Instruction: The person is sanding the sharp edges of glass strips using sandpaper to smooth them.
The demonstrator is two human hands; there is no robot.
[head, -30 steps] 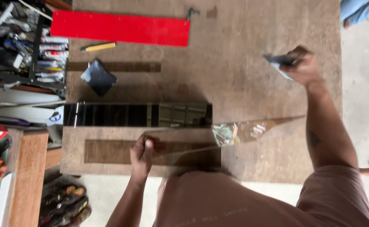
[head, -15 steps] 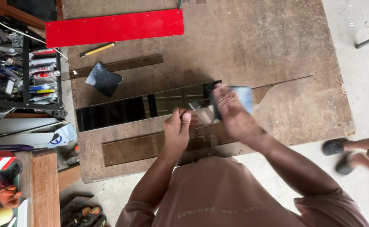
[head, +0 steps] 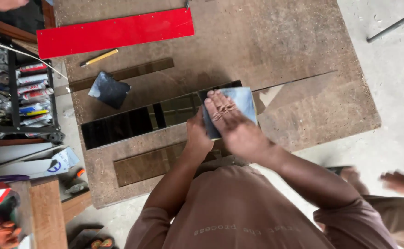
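Right hand (head: pixel 234 124) flat, fingers spread, pressing grey pad (head: pixel 241 103) onto dark glass strip (head: pixel 119 127); left hand (head: pixel 198 136) beside it, grip hidden

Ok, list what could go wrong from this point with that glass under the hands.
1. The right hand presses flat on a small glass piece with bare skin; a slip along its edge could cut the palm.
2. The left hand sits close beside it on the dark mirror strip, so a sliding piece might strike its fingers.
3. The worktable looks dusty and gritty, which may scratch the glass.
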